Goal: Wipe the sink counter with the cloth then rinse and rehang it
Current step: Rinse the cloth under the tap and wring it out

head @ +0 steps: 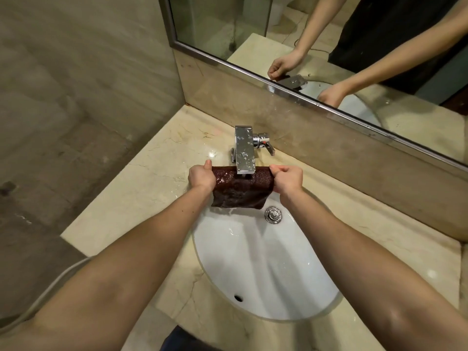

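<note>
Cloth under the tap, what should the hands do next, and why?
Probably squeeze and rub the cloth under the stream: the left hand and right hand hold its top corners spread beneath the faucet, and water runs over it, so it's mid-rinse.

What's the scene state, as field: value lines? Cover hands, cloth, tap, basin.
left hand: grips the top left corner of the cloth
right hand: grips the cloth's top right corner
cloth: dark brown, wet, stretched between the hands under the faucet, hanging over the basin
faucet: chrome, water running onto the cloth
basin: white, wet, drain plug at the back
counter: beige marble, wet patches near the faucet
task stage: rinsing; rehang not yet done
</note>
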